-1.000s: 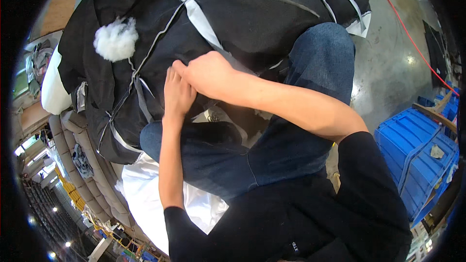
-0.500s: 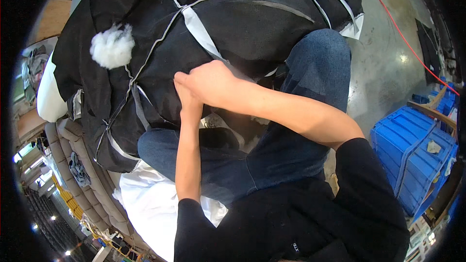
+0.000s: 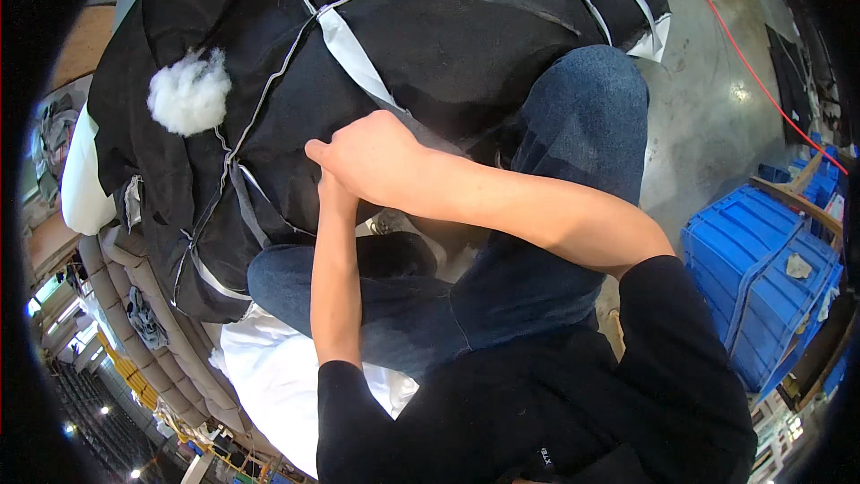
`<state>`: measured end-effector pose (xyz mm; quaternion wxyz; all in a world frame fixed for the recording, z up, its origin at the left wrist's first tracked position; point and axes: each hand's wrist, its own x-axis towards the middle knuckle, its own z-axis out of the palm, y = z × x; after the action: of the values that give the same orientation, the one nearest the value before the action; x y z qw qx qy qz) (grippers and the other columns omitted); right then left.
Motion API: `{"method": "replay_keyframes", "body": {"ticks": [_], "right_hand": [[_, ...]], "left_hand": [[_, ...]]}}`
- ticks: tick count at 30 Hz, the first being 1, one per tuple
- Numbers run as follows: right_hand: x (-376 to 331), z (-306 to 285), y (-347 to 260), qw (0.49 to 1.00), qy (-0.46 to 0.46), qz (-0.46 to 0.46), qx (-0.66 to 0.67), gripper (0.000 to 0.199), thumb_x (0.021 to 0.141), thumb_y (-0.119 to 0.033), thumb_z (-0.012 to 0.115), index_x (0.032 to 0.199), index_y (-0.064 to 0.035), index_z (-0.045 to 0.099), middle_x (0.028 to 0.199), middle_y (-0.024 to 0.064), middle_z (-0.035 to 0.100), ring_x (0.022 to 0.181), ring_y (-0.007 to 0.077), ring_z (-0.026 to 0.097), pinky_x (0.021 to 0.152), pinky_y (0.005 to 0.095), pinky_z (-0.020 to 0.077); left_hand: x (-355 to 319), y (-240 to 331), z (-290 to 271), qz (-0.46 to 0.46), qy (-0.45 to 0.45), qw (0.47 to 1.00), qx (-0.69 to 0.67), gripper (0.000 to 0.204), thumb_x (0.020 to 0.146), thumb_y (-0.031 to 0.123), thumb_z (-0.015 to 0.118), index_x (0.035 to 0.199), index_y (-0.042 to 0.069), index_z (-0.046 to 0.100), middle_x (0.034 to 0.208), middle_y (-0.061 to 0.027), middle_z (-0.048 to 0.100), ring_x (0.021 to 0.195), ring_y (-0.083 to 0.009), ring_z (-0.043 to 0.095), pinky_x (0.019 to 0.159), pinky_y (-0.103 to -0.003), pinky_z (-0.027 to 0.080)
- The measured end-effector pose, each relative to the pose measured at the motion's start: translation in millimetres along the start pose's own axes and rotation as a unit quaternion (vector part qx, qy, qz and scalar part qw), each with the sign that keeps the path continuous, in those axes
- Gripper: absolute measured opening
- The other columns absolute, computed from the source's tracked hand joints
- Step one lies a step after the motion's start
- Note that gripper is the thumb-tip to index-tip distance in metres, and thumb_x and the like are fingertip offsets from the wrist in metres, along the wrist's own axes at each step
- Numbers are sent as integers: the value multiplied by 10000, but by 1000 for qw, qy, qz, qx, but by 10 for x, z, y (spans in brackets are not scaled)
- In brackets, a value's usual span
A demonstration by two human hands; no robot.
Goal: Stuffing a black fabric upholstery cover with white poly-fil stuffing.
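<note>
Head view, right hand [image 3: 372,159] shifted left, black cover [image 3: 430,45]

Grey polished concrete floor [image 3: 708,116], glossy w/ a light glare spot at right. A thin red cable [image 3: 748,63] runs diagonally across it from top centre toward the right edge. Blue ribbed plastic crates [image 3: 761,278] stand on the floor at lower right, stacked close together, a small pale scrap on the top one. The big black fabric cover w/ white piping and grey straps [image 3: 430,27] spreads over the upper-left area, its white-edged corner hanging toward the floor near the cable. A white wad of stuffing [image 3: 188,94] sits on top of the fabric, left side. What's under the fabric: can't tell.
</note>
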<state>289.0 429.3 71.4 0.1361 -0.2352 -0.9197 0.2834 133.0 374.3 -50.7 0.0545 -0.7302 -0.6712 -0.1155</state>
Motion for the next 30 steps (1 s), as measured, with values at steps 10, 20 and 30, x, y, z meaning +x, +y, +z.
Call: {"method": "replay_keyframes", "body": {"ticks": [10, 20, 30], "right_hand": [[-26, 23, -22, 1000, -4, 11, 1, 264, 793, -115, 631, 1040, -45, 571, 699, 114, 664, 704, 294, 692, 561, 400, 514], [-20, -80, 9, 999, -18, 24, 13, 270, 808, -121, 608, 1072, -68, 578, 746, 122, 684, 746, 299, 700, 592, 417, 524], [-11, -1, 11, 999, -37, 3, -16, 167, 825, -150, 609, 957, -63, 662, 794, 127, 706, 783, 292, 708, 636, 396, 542]], "left_hand": [[-74, 163, -324, -11, -48, 998, 33, 217, 779, 249, 635, 739, 40, 591, 727, -156, 577, 758, -371, 536, 685, -492, 380], [274, 191, -314, -27, -67, 996, 49, 232, 789, 260, 633, 767, 30, 611, 772, -166, 608, 811, -387, 552, 711, -513, 395], [-36, 6, -528, 5, -101, 995, 23, 172, 774, 233, 620, 732, 67, 612, 728, -148, 601, 772, -348, 569, 674, -474, 394]]}}
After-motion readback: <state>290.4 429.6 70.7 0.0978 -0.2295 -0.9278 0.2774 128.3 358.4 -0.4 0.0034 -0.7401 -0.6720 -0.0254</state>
